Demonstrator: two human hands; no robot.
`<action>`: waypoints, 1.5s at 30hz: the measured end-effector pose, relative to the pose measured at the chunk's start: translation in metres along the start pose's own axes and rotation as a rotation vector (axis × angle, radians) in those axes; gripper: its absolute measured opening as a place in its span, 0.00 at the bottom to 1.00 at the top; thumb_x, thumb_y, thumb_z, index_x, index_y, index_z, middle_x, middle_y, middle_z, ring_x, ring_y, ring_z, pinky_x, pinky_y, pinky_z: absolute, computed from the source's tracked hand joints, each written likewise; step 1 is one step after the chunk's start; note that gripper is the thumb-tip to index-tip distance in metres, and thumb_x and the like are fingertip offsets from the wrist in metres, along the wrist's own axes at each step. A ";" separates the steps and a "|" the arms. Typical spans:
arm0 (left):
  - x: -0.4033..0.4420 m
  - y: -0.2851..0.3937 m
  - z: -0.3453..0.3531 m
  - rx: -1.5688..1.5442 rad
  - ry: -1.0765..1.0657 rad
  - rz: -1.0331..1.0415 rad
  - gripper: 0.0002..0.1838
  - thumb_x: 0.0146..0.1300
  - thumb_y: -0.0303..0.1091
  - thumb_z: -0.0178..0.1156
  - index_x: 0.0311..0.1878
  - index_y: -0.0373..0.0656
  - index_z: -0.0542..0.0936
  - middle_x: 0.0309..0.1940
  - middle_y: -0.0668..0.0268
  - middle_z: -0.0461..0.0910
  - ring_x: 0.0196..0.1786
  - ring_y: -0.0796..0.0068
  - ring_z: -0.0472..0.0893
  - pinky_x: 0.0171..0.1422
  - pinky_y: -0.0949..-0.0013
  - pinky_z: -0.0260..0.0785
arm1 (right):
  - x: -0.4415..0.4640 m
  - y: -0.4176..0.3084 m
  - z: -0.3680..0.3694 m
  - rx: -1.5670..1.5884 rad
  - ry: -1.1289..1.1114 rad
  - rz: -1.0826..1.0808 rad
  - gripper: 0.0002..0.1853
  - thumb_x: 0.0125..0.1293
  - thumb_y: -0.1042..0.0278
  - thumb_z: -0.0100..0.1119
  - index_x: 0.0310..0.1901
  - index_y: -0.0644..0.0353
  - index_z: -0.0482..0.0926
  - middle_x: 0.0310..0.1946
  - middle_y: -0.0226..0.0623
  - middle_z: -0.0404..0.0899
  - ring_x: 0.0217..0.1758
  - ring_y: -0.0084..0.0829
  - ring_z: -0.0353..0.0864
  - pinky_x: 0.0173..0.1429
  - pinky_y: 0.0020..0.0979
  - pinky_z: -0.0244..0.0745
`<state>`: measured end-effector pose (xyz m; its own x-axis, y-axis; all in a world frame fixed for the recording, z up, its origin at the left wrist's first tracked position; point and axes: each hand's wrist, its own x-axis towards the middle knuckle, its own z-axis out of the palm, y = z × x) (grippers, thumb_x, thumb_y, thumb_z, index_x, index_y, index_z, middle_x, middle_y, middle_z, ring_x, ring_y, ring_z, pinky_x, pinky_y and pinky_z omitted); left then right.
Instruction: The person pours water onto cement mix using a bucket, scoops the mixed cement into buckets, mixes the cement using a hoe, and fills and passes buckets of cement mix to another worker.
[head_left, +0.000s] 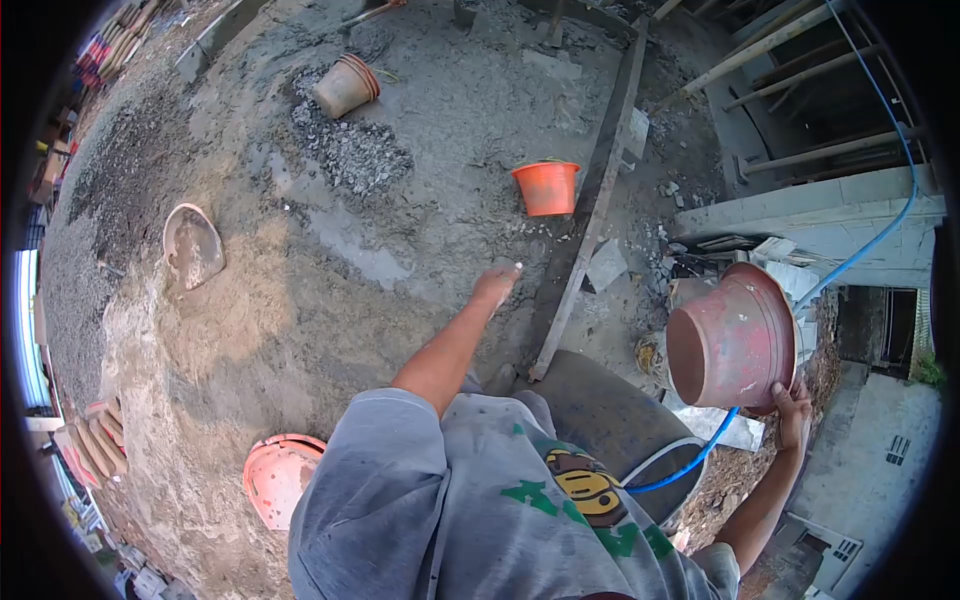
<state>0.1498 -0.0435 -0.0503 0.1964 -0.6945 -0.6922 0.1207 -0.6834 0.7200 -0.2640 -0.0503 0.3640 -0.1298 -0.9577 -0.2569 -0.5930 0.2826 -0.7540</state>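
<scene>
My right hand grips the rim of a worn dull-red bucket, which is tilted on its side in the air with its base facing left. My left hand is held out over the wet grey ground with nothing visible in it. Its fingers are partly extended, and one pale fingertip points forward. Just beyond that hand, an orange bucket stands upright beside a long wooden board. A blue hose passes behind the bucket I hold.
Stacked dirty buckets lie tipped near a gravel heap. Another mud-coated bucket is at left, with a pinkish-orange one by my left side. A dark barrel-like object stands close to my body. Broken blocks and a low wall are at right.
</scene>
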 end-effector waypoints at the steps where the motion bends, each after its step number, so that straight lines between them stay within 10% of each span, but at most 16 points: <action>1: -0.002 -0.024 -0.022 0.065 0.049 -0.054 0.25 0.57 0.54 0.58 0.46 0.42 0.81 0.40 0.57 0.82 0.44 0.64 0.79 0.51 0.63 0.68 | -0.037 0.029 -0.023 0.124 0.072 0.022 0.23 0.59 0.65 0.61 0.55 0.62 0.71 0.48 0.33 0.77 0.49 0.26 0.75 0.56 0.30 0.68; 5: -0.027 -0.076 -0.084 0.479 0.259 -0.103 0.26 0.57 0.58 0.54 0.48 0.48 0.80 0.45 0.53 0.80 0.52 0.52 0.77 0.56 0.58 0.67 | -0.181 0.106 -0.064 0.307 0.455 0.205 0.32 0.54 0.63 0.66 0.60 0.63 0.66 0.52 0.38 0.74 0.51 0.32 0.75 0.55 0.33 0.71; 9: -0.022 -0.105 -0.108 0.625 0.323 -0.234 0.24 0.55 0.57 0.56 0.43 0.47 0.82 0.44 0.55 0.81 0.49 0.55 0.78 0.52 0.57 0.69 | -0.240 0.157 -0.066 0.127 0.328 0.543 0.28 0.45 0.70 0.68 0.51 0.66 0.73 0.43 0.39 0.77 0.41 0.33 0.76 0.50 0.33 0.72; 12: 0.000 -0.126 -0.094 0.806 0.196 -0.011 0.23 0.54 0.56 0.57 0.41 0.48 0.82 0.42 0.55 0.81 0.48 0.55 0.79 0.51 0.57 0.69 | -0.221 0.230 -0.039 -0.266 0.234 0.681 0.15 0.44 0.75 0.66 0.36 0.67 0.79 0.27 0.38 0.80 0.27 0.29 0.76 0.38 0.31 0.73; 15: -0.035 -0.046 -0.033 0.790 0.170 0.034 0.17 0.54 0.48 0.60 0.40 0.47 0.82 0.41 0.53 0.81 0.47 0.55 0.79 0.50 0.59 0.70 | -0.193 0.396 -0.001 0.123 -0.050 0.648 0.10 0.44 0.76 0.64 0.32 0.64 0.79 0.25 0.33 0.79 0.25 0.25 0.75 0.32 0.29 0.70; 21: -0.084 0.042 0.035 0.871 0.176 0.581 0.17 0.54 0.39 0.63 0.46 0.42 0.78 0.39 0.52 0.81 0.44 0.54 0.80 0.50 0.60 0.71 | -0.111 0.562 0.141 -0.206 -0.185 0.625 0.12 0.51 0.67 0.61 0.39 0.58 0.81 0.35 0.36 0.83 0.40 0.35 0.81 0.44 0.36 0.74; 25: -0.110 0.054 0.036 0.983 0.208 0.465 0.19 0.57 0.41 0.61 0.49 0.41 0.76 0.36 0.59 0.82 0.39 0.67 0.80 0.44 0.66 0.71 | -0.083 0.565 0.169 -0.433 -0.208 0.637 0.17 0.56 0.58 0.55 0.46 0.53 0.81 0.48 0.37 0.80 0.53 0.40 0.78 0.52 0.39 0.74; 31: -0.121 -0.012 0.014 1.175 0.138 0.090 0.20 0.57 0.46 0.61 0.49 0.47 0.78 0.35 0.53 0.81 0.41 0.61 0.81 0.48 0.66 0.71 | -0.063 0.561 0.189 -0.495 -0.187 0.761 0.15 0.60 0.57 0.51 0.39 0.57 0.81 0.38 0.45 0.81 0.44 0.46 0.78 0.50 0.39 0.72; 38: -0.112 0.011 0.046 0.904 0.031 0.258 0.21 0.57 0.47 0.60 0.48 0.43 0.78 0.37 0.56 0.82 0.42 0.63 0.81 0.49 0.66 0.70 | -0.107 0.550 0.113 -0.213 -0.198 0.461 0.17 0.57 0.54 0.55 0.29 0.63 0.80 0.29 0.53 0.79 0.36 0.54 0.77 0.44 0.43 0.70; 45: -0.101 0.015 0.052 0.799 -0.035 0.224 0.20 0.57 0.48 0.61 0.47 0.44 0.79 0.35 0.58 0.82 0.39 0.68 0.79 0.45 0.66 0.70 | -0.150 0.505 0.065 0.013 0.122 0.358 0.17 0.62 0.58 0.56 0.24 0.65 0.77 0.11 0.29 0.66 0.13 0.23 0.64 0.18 0.27 0.58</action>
<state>0.0816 0.0047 0.0275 0.1016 -0.8309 -0.5471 -0.6476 -0.4727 0.5977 -0.4925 0.2400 -0.0178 -0.4212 -0.7976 -0.4318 -0.4829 0.6002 -0.6376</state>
